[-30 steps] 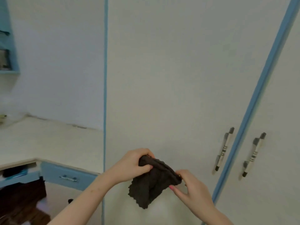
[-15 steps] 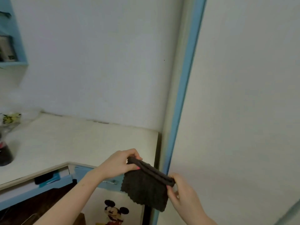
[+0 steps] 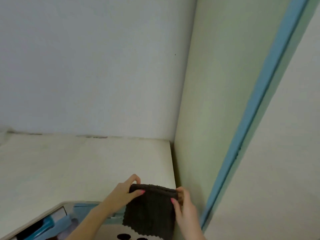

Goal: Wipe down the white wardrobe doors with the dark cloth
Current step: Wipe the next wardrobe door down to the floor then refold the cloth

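Counter lies bare toward 10 o'clock; wardrobe side walls off 3 o'clock, wall closes 12.

Left hand and right hand pinch dark cloth top corners.

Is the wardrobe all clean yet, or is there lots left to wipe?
Not yet. Done: the dark cloth is folded flat. In hand: left hand and right hand pinch its top corners. Left: the cloth isn't touching the white wardrobe door, so that wiping remains.
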Demonstrator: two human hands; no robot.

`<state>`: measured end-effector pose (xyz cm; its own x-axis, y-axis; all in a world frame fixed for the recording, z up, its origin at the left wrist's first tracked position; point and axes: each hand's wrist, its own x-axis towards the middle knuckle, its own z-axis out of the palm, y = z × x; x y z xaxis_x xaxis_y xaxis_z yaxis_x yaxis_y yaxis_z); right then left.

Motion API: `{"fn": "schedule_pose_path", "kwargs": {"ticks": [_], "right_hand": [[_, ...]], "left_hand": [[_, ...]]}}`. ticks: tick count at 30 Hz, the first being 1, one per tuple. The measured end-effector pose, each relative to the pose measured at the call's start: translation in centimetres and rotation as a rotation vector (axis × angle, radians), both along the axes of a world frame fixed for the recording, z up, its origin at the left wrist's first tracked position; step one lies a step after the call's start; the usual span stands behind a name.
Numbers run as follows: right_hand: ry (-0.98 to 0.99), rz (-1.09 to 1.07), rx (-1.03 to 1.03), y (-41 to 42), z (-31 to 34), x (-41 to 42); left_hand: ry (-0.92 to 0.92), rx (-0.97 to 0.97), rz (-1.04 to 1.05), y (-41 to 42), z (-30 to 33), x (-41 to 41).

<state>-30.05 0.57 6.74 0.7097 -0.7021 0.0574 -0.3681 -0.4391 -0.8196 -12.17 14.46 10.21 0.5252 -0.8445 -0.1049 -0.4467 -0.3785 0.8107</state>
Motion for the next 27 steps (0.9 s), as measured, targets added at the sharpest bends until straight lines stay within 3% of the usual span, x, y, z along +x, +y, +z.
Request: {"fn": "schedule_pose_path", "kwargs": {"ticks": [5, 9, 14, 17, 20, 22, 24, 27], "right_hand": [[-0.005, -0.215, 0.077, -2.6, -3.6, 5.4], [0.082, -0.323, 0.058, -4.5, -5.9, 9.5], [0.223, -0.360, 0.082, -6.5, -7.2, 13.0], [0.233, -0.373, 0.123, -7.5, -7.4, 14.4], [0.179, -0.361, 0.144, -8.0, -7.2, 15.1], [0.172, -0.327, 0.085, -7.6, -7.4, 14.9], [0.233, -0.233, -0.095, -7.0, -7.6, 14.3], [0.398, 0.001, -0.338, -6.3, -8.4, 13.8]], "left_hand": [[0.020, 0.068, 0.050, -3.2, -3.5, 3.5], [0.137, 0.050, 0.170, -5.9, -6.6, 5.9], [0.293, 0.041, 0.284, -8.2, -9.5, 8.5], [0.282, 0.024, 0.247, -9.3, -10.5, 9.5], [0.097, -0.009, 0.231, -10.2, -11.0, 9.9], [-0.215, 0.014, 0.189, -10.2, -11.3, 10.1], [-0.434, 0.067, -0.012, -10.0, -11.3, 9.9], [-0.515, 0.183, -0.293, -9.7, -12.0, 9.4]]}}
